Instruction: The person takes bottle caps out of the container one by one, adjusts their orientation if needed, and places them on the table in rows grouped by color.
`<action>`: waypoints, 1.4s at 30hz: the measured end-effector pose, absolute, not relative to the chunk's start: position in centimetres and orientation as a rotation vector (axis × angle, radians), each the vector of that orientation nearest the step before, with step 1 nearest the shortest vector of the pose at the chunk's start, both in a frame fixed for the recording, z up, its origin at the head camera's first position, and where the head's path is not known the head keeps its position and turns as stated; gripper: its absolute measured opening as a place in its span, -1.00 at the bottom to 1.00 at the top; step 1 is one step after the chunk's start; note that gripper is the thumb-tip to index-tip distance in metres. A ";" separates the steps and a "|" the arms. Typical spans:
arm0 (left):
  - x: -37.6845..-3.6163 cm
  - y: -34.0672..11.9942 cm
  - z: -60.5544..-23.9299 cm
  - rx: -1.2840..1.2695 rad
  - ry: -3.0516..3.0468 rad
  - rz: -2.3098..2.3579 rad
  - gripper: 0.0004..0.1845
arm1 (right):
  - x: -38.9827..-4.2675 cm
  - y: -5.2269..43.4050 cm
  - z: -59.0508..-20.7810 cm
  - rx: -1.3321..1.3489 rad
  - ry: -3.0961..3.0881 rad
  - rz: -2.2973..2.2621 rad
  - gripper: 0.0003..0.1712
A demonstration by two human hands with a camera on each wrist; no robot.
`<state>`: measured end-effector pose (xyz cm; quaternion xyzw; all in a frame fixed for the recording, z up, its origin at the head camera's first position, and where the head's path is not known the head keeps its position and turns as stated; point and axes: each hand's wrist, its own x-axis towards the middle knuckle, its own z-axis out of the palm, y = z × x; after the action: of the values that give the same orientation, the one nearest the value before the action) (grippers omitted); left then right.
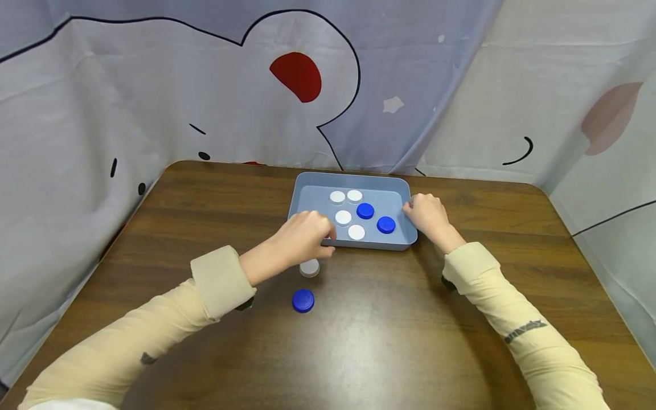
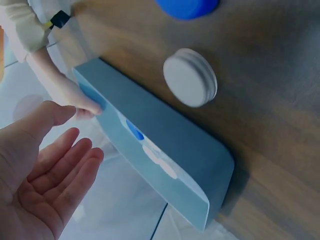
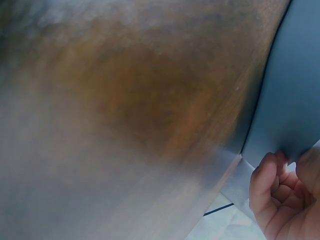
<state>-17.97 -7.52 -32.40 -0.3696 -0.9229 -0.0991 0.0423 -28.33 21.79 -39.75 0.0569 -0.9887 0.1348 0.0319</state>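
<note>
My right hand [image 1: 427,215] pinches the right rim of a shallow blue-grey tray [image 1: 318,180]; the right wrist view shows thumb and fingers on that wall. My left hand [image 1: 303,238] hovers over the tray's front left corner, its fingers loosely bent. In the left wrist view, nothing lies between that thumb and those fingers. Inside the tray are several white caps [image 1: 343,217] and two blue caps [image 1: 365,210]. On the table in front of the tray sits another white cap [image 1: 310,268], partly below the left hand in the head view. Nearer to me lies a blue cap [image 1: 303,300].
Everything stands on a brown wood-grain table [image 1: 389,330]. A printed curtain [image 1: 205,102] hangs behind its back edge and along the sides. The tray stands close to the back edge.
</note>
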 end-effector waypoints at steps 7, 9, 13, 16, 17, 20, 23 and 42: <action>-20.3 -7.1 -32.2 -1.119 -2.825 -0.294 -0.79 | -28.4 21.8 -39.6 0.165 -3.039 0.417 -0.54; -21.0 -7.0 -32.2 -1.109 -2.838 -0.286 -0.79 | -28.4 21.8 -39.6 0.167 -3.033 0.417 -0.55; -22.2 -7.0 -32.4 -1.101 -2.865 -0.278 -0.78 | -28.5 21.8 -39.5 0.174 -3.031 0.412 -0.54; -23.0 -7.0 -32.3 -1.104 -2.885 -0.287 -0.78 | -28.6 21.8 -39.5 0.180 -3.031 0.409 -0.54; -23.2 -6.9 -32.3 -1.106 -2.892 -0.295 -0.78 | -28.6 21.8 -39.5 0.179 -3.031 0.410 -0.54; -23.9 -6.7 -32.2 -1.116 -2.911 -0.307 -0.77 | -28.6 21.8 -39.5 0.180 -3.029 0.412 -0.54; -24.6 -6.5 -32.3 -1.120 -2.930 -0.306 -0.75 | -28.5 21.8 -39.6 0.175 -3.030 0.414 -0.54; -28.2 -5.1 -34.6 -1.129 -3.060 -0.267 -0.65 | -28.2 21.7 -39.5 0.179 -3.036 0.414 -0.52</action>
<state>-28.20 -5.14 -34.61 -0.3444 -0.9330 -0.0814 -0.0656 -28.22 21.67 -39.52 0.0584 -0.9885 0.1348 0.0360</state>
